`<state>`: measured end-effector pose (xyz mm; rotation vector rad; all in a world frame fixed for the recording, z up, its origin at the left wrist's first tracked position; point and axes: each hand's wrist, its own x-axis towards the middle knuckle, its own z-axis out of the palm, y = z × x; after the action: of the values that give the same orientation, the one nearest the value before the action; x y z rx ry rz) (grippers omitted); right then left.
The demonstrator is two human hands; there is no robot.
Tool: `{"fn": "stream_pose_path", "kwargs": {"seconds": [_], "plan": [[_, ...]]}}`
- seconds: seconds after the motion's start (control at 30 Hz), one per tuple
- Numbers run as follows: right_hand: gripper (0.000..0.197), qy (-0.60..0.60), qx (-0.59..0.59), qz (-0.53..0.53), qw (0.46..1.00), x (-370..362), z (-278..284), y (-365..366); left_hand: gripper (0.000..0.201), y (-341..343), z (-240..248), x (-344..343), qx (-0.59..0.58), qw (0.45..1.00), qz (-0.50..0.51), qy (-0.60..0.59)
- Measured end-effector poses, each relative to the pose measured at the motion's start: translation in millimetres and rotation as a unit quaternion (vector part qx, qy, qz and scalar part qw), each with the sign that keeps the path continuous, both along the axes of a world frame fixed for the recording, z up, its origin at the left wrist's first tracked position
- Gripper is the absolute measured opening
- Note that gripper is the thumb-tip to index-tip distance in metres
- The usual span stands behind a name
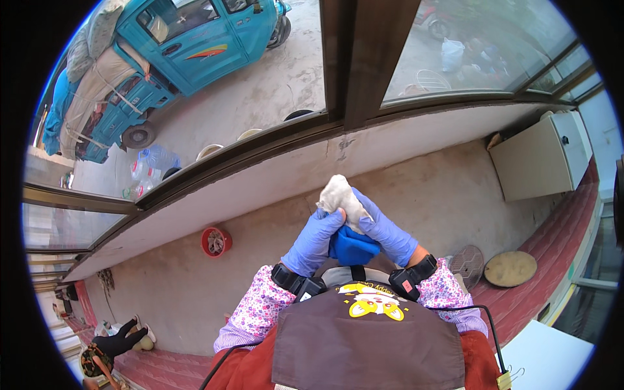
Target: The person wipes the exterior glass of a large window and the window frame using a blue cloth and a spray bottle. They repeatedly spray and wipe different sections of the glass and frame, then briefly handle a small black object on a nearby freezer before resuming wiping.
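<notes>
My left hand (314, 243), in a thin blue-purple glove, pinches the lower left side of a soft-looking whitish wad (340, 196), its thumb lying on the front. From the other side my right hand (391, 233), gloved the same way, closes on the wad's right edge. The wad's exact kind does not show; it stands up above both hands, with a rough, crumpled top. Just below it, between my palms, hangs a bright blue cloth piece (353, 247). Where the wad meets the blue cloth is partly hidden by my fingers.
A red bucket (216, 242) with greyish stuff in it stands on the floor to the left. At the right are a beige cabinet (539, 156) and a round board (511, 269). A person (117, 344) is at the lower left. Windows (247, 65) run along the far wall.
</notes>
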<state>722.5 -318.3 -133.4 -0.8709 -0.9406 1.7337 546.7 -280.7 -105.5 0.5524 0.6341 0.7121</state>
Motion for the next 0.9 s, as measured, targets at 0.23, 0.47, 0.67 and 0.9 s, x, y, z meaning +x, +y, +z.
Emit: {"fn": "stream_pose_path", "kwargs": {"seconds": [0.23, 0.47, 0.67, 0.9], "plan": [[0.094, 0.108, -0.165, 0.092, 0.976, -17, 10, -6, 0.056, 13, -12, -10, -0.040, 0.988, 0.123, -0.080], [0.071, 0.053, -0.199, 0.097, 0.974, -22, 21, 12, 0.055, 32, -41, -43, -0.008, 0.976, 0.206, -0.075], [0.071, 0.034, -0.254, 0.069, 0.964, -10, 6, 2, 0.054, 39, -63, -94, -0.078, 0.946, 0.243, -0.199], [0.061, 0.000, -0.266, 0.010, 0.964, -8, -8, 0, 0.061, 40, -64, -117, -0.145, 0.918, 0.271, -0.250]]}}
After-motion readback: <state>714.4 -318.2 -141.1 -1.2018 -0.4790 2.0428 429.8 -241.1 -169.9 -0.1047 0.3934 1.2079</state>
